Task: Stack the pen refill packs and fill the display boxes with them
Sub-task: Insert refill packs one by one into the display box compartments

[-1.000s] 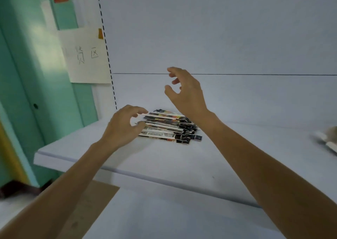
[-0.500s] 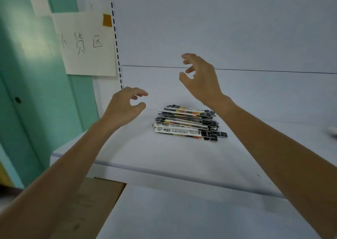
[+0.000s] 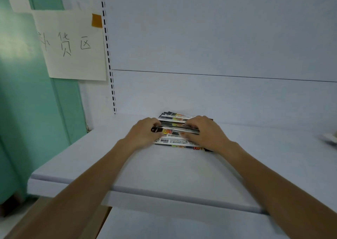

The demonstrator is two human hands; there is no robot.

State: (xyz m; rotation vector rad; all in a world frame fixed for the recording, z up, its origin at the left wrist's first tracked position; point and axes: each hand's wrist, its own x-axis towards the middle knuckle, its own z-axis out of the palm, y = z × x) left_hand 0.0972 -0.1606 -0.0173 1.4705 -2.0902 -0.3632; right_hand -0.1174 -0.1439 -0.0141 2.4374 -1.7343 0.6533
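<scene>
At the centre of the frame, the stack of pen refill packs (image 3: 177, 129) is now gripped from both ends: the left hand (image 3: 144, 134) is closed on its left end and the right hand (image 3: 204, 133) on its right end, fingers curled over the upper packs. Half a second ago both hands were held open and raised above the pile, clear of it; they have since been brought down onto it. From this it is judged that the packs are being squared up or gathered for lifting, so the stacking step is under way and the filling has not begun. No display boxes can be seen in the frame.

The stack lies on the white shelf (image 3: 164, 169), towards its back, near the rear panel. The packs are flat, narrow and glossy, printed in black, white, red and yellow; a barcode is visible on the lowest front pack. The edges are not aligned, with the bottom packs jutting forward and to the right. A handwritten paper sign (image 3: 71, 45) is taped at the upper left, and a pale, blurred object (image 3: 329, 138) is seen at the right edge.
</scene>
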